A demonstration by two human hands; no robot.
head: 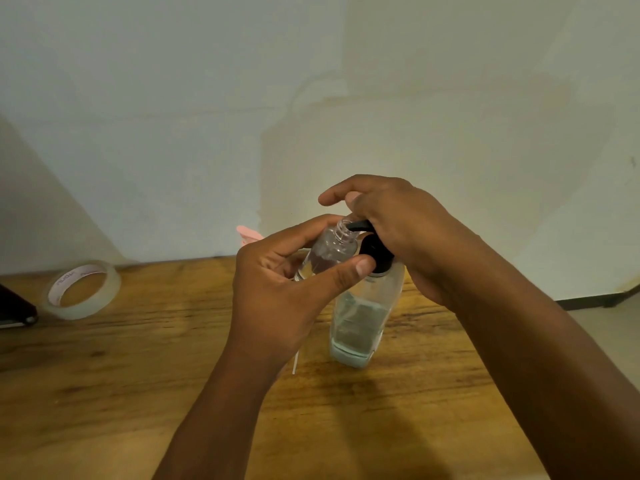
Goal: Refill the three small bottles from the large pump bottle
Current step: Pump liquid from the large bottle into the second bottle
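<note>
A large clear pump bottle [363, 320] stands on the wooden table [138, 358], with a little pale liquid at its bottom and a black pump head [375, 252]. My left hand [287, 282] grips a small clear bottle [329, 252], tilted with its open threaded neck right at the black nozzle tip. My right hand [398, 223] rests on top of the pump head, fingers curled over it and index finger stretched forward. Other small bottles are hidden from view.
A roll of clear tape [83, 289] lies at the table's left. A dark object [14, 306] sits at the far left edge. A pink item [247, 234] peeks out behind my left hand. A thin white tube [295, 362] lies below my left wrist. A wall stands close behind.
</note>
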